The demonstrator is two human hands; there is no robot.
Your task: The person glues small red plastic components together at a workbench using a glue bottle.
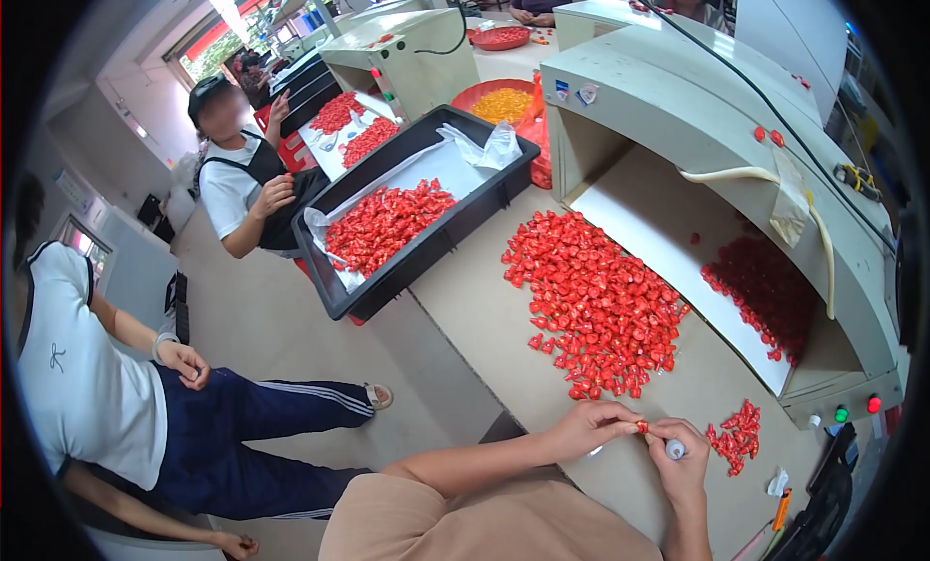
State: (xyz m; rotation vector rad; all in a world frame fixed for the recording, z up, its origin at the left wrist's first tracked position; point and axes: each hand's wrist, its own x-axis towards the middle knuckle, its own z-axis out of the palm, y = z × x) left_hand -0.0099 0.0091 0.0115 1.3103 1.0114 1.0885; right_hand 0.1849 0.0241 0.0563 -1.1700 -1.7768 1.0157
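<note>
The left hand and the right hand are together pinching 1 small red plastic piece, with the big heap of red pieces lying just beyond them.

1. The small piece pinched between the left hand and right hand is red.
2. The heap of pieces on the beige table is red.
3. The tray is black with a white liner.
4. The machine housing is pale grey-green.
5. The bowl is red with yellow contents.
</note>
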